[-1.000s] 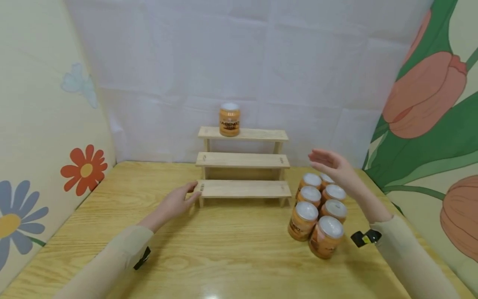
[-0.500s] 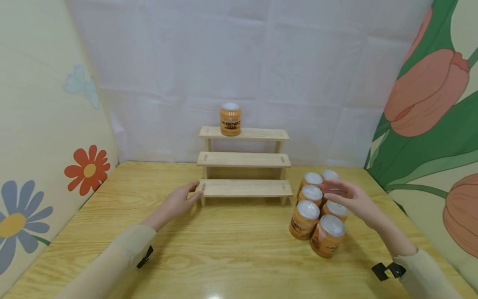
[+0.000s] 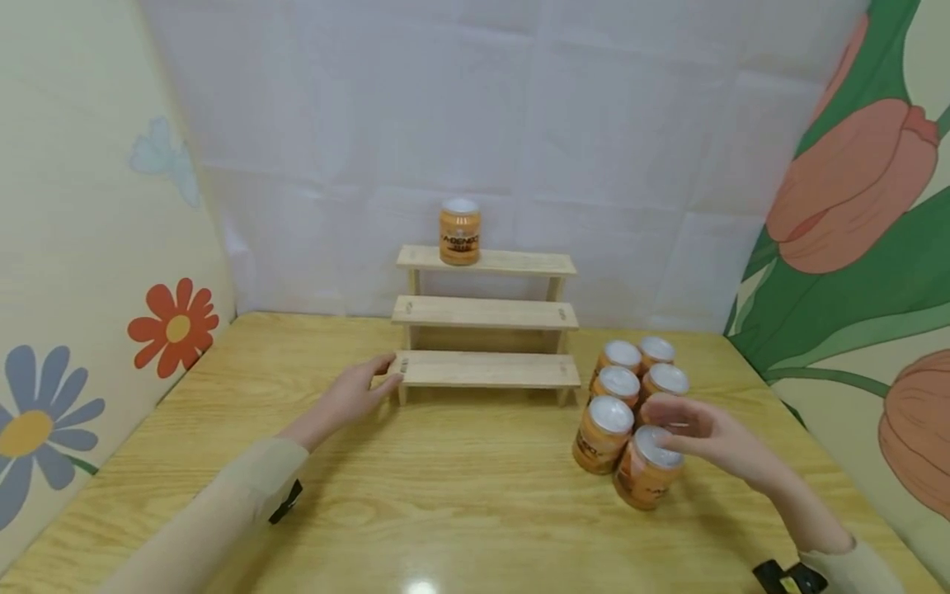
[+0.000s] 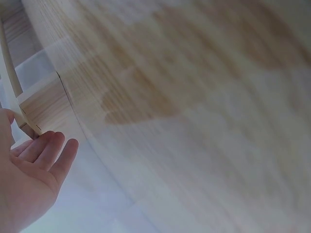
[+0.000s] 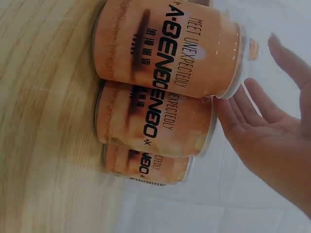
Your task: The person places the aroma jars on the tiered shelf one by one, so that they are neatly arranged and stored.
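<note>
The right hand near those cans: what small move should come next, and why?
The right hand might close round the nearest can: its thumb and fingers are parted by the lid, gripping nothing, and the top shelf has room beside its one can.

in the head view, the right hand (image 3: pixel 716 439) hid part of the front right can (image 3: pixel 644 480) and fine print (image 3: pixel 461 248) on the upper can (image 3: pixel 459 224) was too small to read, while the left wrist view's edge cropped the left hand (image 4: pixel 31 182).
</note>
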{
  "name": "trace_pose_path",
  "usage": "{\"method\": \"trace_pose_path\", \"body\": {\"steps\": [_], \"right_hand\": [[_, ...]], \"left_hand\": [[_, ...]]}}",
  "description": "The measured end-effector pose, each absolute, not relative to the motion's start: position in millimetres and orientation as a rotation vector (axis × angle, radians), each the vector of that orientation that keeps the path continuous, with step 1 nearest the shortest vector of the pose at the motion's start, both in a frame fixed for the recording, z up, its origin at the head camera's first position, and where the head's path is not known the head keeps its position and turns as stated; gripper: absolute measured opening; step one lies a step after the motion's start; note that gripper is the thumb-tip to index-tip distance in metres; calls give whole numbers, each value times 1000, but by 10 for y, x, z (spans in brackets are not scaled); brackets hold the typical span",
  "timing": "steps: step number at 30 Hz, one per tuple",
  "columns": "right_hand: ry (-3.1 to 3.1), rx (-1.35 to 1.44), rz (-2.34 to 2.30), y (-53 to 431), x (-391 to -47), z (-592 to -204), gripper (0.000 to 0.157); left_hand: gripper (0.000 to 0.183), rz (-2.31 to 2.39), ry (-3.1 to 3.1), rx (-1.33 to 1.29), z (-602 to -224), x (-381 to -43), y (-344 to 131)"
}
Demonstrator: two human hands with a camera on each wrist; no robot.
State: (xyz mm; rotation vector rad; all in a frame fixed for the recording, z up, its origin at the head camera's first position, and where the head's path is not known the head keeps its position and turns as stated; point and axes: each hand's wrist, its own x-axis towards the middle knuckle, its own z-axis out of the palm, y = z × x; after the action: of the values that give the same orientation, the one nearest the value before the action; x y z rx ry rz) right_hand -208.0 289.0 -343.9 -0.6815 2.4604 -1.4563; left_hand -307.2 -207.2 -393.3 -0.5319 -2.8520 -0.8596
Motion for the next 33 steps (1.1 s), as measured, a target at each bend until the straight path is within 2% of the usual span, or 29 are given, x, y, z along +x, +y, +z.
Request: {"method": "trace_pose_path", "body": {"steps": [7, 11, 19, 27, 33], "right_hand": [[2444, -832, -1435, 2931, -2022, -3488, 52], [2461, -824, -1430, 2947, -2002, -3502, 54], [2746, -823, -1296, 2887, -1938, -3548, 49], [2942, -645, -1216, 2789, -1880, -3619, 49], [2920, -609, -1202, 2820, -1821, -3655, 57]], "left_hand": [[57, -846, -2853, -539, -3923, -3084, -2068], [57, -851, -2858, -533, -3932, -3080, -2062], [58, -863, -2866, -539, -3923, -3089, -2060], [57, -829, -2872, -542, -3924, -3093, -2073], [58, -822, -2876, -533, -3933, -3100, -2076]]}}
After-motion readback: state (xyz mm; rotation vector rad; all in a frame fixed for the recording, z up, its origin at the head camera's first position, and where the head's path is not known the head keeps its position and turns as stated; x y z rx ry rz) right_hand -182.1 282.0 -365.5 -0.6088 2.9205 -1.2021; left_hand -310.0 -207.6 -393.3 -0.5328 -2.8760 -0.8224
